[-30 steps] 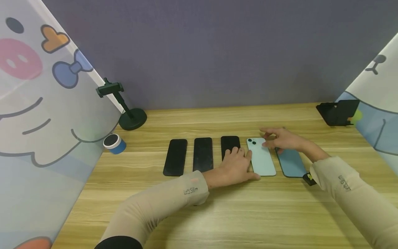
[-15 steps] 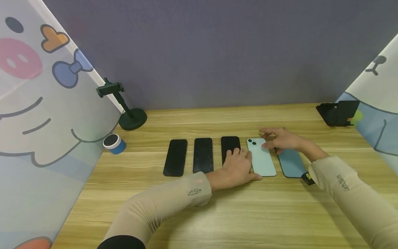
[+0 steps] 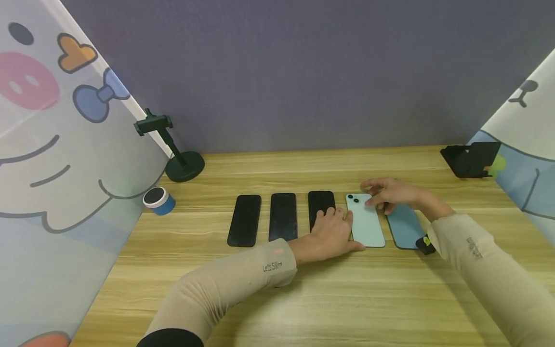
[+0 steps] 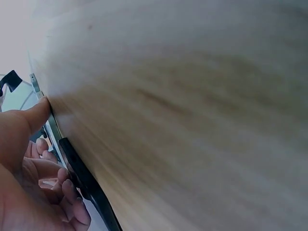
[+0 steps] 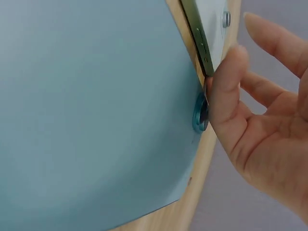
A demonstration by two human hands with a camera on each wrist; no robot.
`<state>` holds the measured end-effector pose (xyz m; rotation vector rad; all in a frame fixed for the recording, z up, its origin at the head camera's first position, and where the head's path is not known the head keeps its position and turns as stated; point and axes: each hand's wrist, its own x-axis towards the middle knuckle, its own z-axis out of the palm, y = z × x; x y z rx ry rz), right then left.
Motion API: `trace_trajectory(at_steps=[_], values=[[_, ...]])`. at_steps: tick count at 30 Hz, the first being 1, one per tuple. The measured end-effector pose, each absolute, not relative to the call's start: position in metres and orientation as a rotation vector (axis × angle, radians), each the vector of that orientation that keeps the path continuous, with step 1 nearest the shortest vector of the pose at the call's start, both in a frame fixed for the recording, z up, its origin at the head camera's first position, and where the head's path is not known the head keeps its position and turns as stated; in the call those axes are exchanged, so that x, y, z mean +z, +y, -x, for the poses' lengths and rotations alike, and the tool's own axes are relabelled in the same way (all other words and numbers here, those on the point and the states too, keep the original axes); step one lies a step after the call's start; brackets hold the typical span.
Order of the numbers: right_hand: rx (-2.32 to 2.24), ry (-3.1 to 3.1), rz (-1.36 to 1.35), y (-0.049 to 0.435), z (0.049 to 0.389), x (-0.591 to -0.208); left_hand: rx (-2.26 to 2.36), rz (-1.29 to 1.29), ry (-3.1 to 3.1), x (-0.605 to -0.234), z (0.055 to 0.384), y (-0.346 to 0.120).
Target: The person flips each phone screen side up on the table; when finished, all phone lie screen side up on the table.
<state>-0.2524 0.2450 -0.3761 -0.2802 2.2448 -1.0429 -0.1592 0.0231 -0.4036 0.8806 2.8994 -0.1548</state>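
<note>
Several smartphones lie in a row. Three are black, face up: the left one (image 3: 244,220), the middle one (image 3: 283,217) and the right one (image 3: 321,205). A mint-green phone (image 3: 366,224) and a blue phone (image 3: 406,229) lie back up, cameras at the far end. My left hand (image 3: 331,234) lies partly over the right black phone, its thumb at the mint phone's near left corner. My right hand (image 3: 393,193) reaches over the blue phone's far end, touching the mint phone's far right corner. Its fingers (image 5: 228,86) are loosely bent in the right wrist view.
At the back left stands a dark round-based phone stand (image 3: 184,166). A blue-and-white jar (image 3: 160,201) with a black top sits before it. A black folding stand (image 3: 472,159) is at the back right. A grey partition (image 3: 303,72) rises behind the wooden table (image 3: 329,308).
The hands and phones stay almost in place. My left forearm has shifted slightly right, and my right wrist slightly left.
</note>
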Motion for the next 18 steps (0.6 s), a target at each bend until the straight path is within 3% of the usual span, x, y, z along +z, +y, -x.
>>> trace_trajectory(at_steps=[18], values=[[-1.191, 2.175, 0.253, 0.2550, 0.2506, -0.3803, -0.138, -0.880, 2.849, -0.3997, 0.1617, 0.0217]])
